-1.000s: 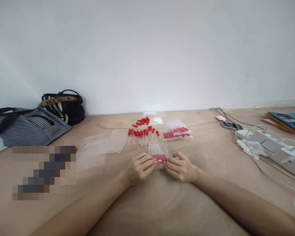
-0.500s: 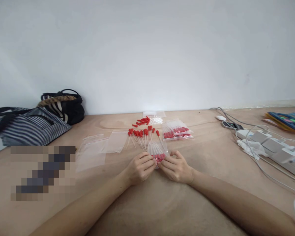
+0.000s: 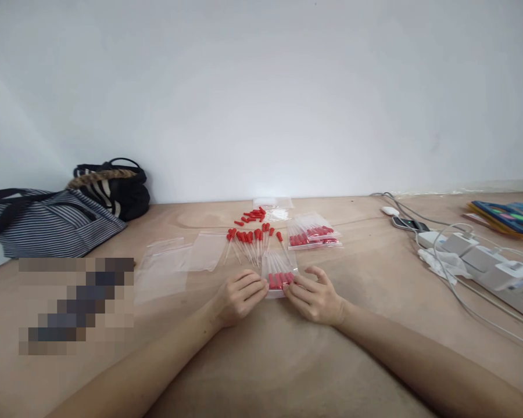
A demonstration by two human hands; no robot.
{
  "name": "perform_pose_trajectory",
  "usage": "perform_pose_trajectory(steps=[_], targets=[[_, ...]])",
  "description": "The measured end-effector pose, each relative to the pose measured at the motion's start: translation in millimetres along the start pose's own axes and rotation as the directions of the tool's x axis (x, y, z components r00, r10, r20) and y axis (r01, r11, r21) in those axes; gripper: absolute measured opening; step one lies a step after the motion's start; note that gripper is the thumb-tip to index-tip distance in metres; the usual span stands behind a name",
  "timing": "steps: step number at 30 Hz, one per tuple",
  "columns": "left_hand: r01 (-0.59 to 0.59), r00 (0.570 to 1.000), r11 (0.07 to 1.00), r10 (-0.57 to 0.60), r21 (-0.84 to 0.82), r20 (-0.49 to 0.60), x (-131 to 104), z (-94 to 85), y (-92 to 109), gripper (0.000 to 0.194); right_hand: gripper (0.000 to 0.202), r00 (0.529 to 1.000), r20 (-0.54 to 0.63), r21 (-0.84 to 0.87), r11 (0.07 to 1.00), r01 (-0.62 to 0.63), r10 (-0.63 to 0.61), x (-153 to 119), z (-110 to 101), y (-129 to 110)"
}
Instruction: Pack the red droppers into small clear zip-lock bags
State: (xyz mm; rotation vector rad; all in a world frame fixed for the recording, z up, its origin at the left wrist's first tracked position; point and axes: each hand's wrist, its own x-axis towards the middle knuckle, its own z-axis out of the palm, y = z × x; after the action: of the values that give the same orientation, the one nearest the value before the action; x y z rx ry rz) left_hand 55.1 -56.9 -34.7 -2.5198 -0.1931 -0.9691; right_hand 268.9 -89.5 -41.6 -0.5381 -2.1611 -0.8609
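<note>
A small clear zip bag point(image 3: 280, 294) lies in front of me, holding several droppers with red rubber bulbs turned toward me. My left hand point(image 3: 243, 297) pinches its left edge near the bulbs. At the right edge, my right hand point(image 3: 317, 297) grips the bag with thumb and fingers, its index finger lifted and bent. Just beyond, loose droppers point(image 3: 257, 235) with red bulbs lie fanned out. Filled zip bags of droppers point(image 3: 311, 235) are stacked to the right, and flat zip bags point(image 3: 163, 276) lie to the left.
Loose red bulbs point(image 3: 253, 215) and clear tubes point(image 3: 278, 214) lie toward the wall. A striped bag point(image 3: 56, 223) and a black bag point(image 3: 126, 194) stand at the left. On the right are a power strip with chargers point(image 3: 483, 255), cables and crumpled tissue point(image 3: 444, 264).
My left hand has slid left from the middle of the bag to its edge, uncovering more of the red bulbs. My right hand stays at the right edge.
</note>
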Motion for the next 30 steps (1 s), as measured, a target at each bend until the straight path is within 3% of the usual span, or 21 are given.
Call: perform_pose_trajectory(steps=[9, 13, 15, 18, 22, 25, 27, 28, 30], targets=[[0.014, 0.999, 0.997, -0.017, -0.077, -0.044, -1, -1.1, 0, 0.014, 0.015, 0.998, 0.029, -0.026, 0.998, -0.048, 0.049, -20, -14, 15], [0.073, 0.995, 0.988, -0.081, -0.137, -0.057, 0, -4.5, 0, 0.014, 0.016, 0.993, 0.037, 0.087, 0.99, -0.114, 0.111, -21, -18, 25], [0.159, 0.987, 0.971, -0.163, -0.18, -0.008, 1, -6.3, -2, 0.024, 0.017, 0.983, 0.068, 0.211, 0.96, -0.183, 0.172, -19, -20, 29], [0.305, 0.95, 0.928, -0.279, -0.216, 0.142, 0, -6.7, -6, 0.056, 0.021, 0.949, 0.125, 0.439, 0.842, -0.313, 0.288, -17, -24, 35], [0.415, 0.88, 0.881, -0.325, -0.227, 0.348, -1, -4.9, -10, 0.058, 0.022, 0.905, 0.194, 0.64, 0.65, -0.41, 0.379, -16, -34, 34], [0.449, 0.844, 0.862, -0.323, -0.236, 0.427, -1, -4.8, -10, 0.057, 0.018, 0.889, 0.235, 0.723, 0.541, -0.431, 0.393, -11, -39, 30], [0.472, 0.832, 0.849, -0.341, -0.235, 0.437, -2, -5.0, -9, 0.053, 0.012, 0.832, 0.248, 0.736, 0.462, -0.495, 0.496, -7, -38, 32], [0.482, 0.83, 0.844, -0.353, -0.235, 0.432, -3, -4.9, -8, 0.049, 0.009, 0.774, 0.244, 0.735, 0.409, -0.541, 0.585, -6, -37, 35], [0.498, 0.826, 0.835, -0.375, -0.235, 0.421, -7, -4.3, -6, 0.041, 0.009, 0.592, 0.22, 0.732, 0.27, -0.626, 0.776, -5, -31, 49]])
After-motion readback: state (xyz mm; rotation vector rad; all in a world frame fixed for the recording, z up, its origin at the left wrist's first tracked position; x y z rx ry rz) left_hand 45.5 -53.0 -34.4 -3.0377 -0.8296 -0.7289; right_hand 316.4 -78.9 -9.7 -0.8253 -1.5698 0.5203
